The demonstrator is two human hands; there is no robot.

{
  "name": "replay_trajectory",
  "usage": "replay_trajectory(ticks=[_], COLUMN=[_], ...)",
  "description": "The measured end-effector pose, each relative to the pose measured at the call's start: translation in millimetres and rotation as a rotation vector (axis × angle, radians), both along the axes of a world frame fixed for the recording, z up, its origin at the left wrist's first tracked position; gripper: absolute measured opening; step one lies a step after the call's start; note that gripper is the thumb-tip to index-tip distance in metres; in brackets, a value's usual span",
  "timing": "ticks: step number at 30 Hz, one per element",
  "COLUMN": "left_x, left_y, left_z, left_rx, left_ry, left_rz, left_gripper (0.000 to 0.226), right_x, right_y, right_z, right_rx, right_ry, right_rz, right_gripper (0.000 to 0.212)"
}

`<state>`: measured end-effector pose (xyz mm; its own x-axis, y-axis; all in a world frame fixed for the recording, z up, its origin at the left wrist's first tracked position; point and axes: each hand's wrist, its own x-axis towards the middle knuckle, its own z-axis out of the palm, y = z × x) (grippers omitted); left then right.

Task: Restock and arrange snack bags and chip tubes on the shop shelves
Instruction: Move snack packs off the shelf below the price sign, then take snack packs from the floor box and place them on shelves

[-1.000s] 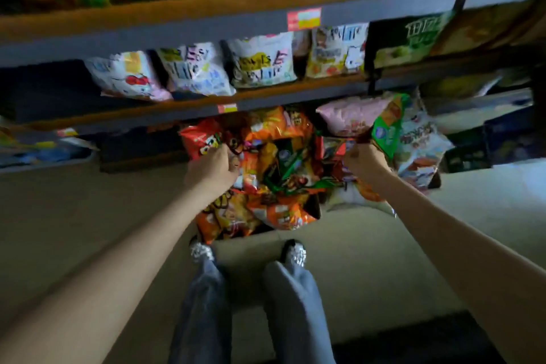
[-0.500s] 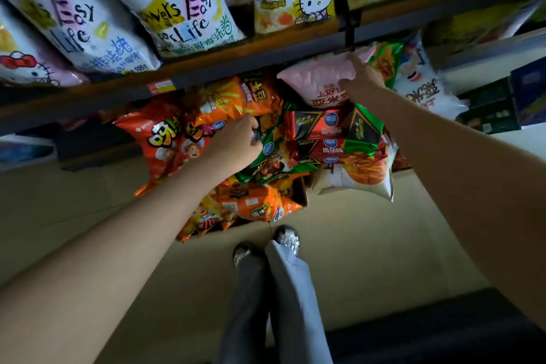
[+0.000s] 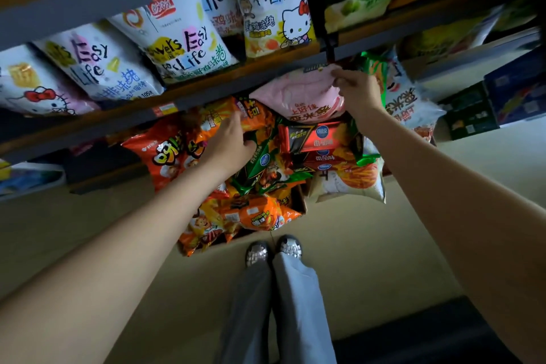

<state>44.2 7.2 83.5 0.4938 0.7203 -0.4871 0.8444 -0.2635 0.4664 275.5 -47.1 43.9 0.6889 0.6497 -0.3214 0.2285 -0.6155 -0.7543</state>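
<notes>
While the right hand pinches the pink bag and the left hand rests fingers-extended on an orange bag, the loose pile risks sliding off.

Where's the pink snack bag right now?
In the head view, the pink snack bag sits upper centre, just under the shelf edge, pinched by the right hand, above the red packs.

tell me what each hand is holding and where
The right hand pinches the pink bag at its top edge. The left hand reaches onto the orange bag; grip unclear.
</notes>
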Motion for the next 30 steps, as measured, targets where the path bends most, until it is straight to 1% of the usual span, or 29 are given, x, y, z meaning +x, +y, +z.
replay_trajectory(ticks=[2, 3, 5, 8, 9, 11, 12, 13, 14, 15, 16, 18, 20, 21, 22, 24, 25, 27, 28, 29, 30], left_x=[-1.3, -2.1, -3.0, 0.2, 0.5, 1.9, 2.5, 3.3, 4.7, 8.7, 12.6, 23.9, 39.4, 49.4, 61.8, 92.6, 110.8, 151.0, 172.1, 193.9, 217.7], left_y=[-1.3, -1.5, -1.7, 2.8, 6.0, 14.5, 17.8, 19.3, 19.7, 18.1, 18.6, 16.5, 13.2, 9.9, 6.0, -6.7, -16.8, -32.7, -39.5, -48.1, -55.9], left_z=[6.8, 9.3, 16.7, 40.4, 49.2, 65.3, 77.4, 90.9, 106.2, 125.8, 142.7, 185.3, 229.9, 252.9, 274.0, 314.8, 334.9, 370.3, 386.7, 404.0, 419.5], left_rx=[0.012, 0.006, -0.004, 0.031, 0.021, -0.055, -0.114, -0.184, -0.24, -0.276, -0.289, -0.281, -0.322, -0.358, -0.395, -0.458, -0.48, -0.486, -0.474, -0.468, -0.464], left_ry=[-0.038, -0.064, -0.097, -0.069, -0.088, -0.206, -0.297, -0.361, -0.396, -0.423, -0.441, -0.459, -0.532, -0.574, -0.62, -0.698, -0.738, -0.788, -0.821, -0.858, -0.896], left_rz=[0.034, 0.066, 0.141, 0.258, 0.31, 0.405, 0.434, 0.443, 0.43, 0.387, 0.32, 0.16, 0.034, 0.006, -0.014, -0.027, -0.025, -0.013, -0.004, 0.0, 0.003], left_gripper=[0.059, 0.061, 0.066, 0.081, 0.084, 0.083, 0.078, 0.069, 0.056, 0.048, 0.045, 0.051, 0.059, 0.054, 0.044, 0.027, 0.021, 0.015, 0.019, 0.022, 0.019], right_x=[0.1, -0.7, -5.0, -11.0, -11.8, -12.2, -12.1, -12.2, -12.2, -11.0, -10.0, -1.2, 14.0, 24.9, 35.9, 57.1, 68.1, 94.1, 108.6, 123.9, 142.3], right_y=[-3.2, -3.1, 1.0, 9.3, 10.1, 6.8, 2.7, -3.1, -9.8, -16.6, -23.2, -37.0, -52.4, -59.4, -67.3, -84.9, -93.7, -112.1, -120.9, -130.3, -140.9], right_z=[17.4, 27.2, 51.7, 98.1, 115.6, 151.6, 170.4, 188.8, 206.9, 225.9, 245.8, 285.6, 331.4, 354.9, 379.4, 426.1, 447.1, 479.6, 493.1, 505.4, 515.5], right_rx=[0.106, 0.145, 0.198, 0.314, 0.347, 0.38, 0.396, 0.412, 0.43, 0.447, 0.461, 0.509, 0.589, 0.634, 0.672, 0.718, 0.726, 0.733, 0.741, 0.762, 0.797], right_ry=[0.063, 0.082, 0.075, 0.058, 0.053, 0.037, 0.034, 0.037, 0.035, 0.021, 0.005, 0.018, 0.081, 0.105, 0.101, 0.074, 0.067, 0.054, 0.024, -0.006, -0.024], right_rz=[-0.073, -0.074, -0.029, 0.042, 0.061, 0.086, 0.092, 0.093, 0.091, 0.086, 0.079, 0.047, -0.018, -0.051, -0.07, -0.077, -0.053, -0.007, 0.001, -0.01, -0.039], right_gripper=[0.033, 0.032, 0.032, 0.032, 0.032, 0.032, 0.032, 0.032, 0.033, 0.033, 0.034, 0.033, 0.034, 0.036, 0.035, 0.02, 0.017, 0.027, 0.032, 0.038, 0.044])
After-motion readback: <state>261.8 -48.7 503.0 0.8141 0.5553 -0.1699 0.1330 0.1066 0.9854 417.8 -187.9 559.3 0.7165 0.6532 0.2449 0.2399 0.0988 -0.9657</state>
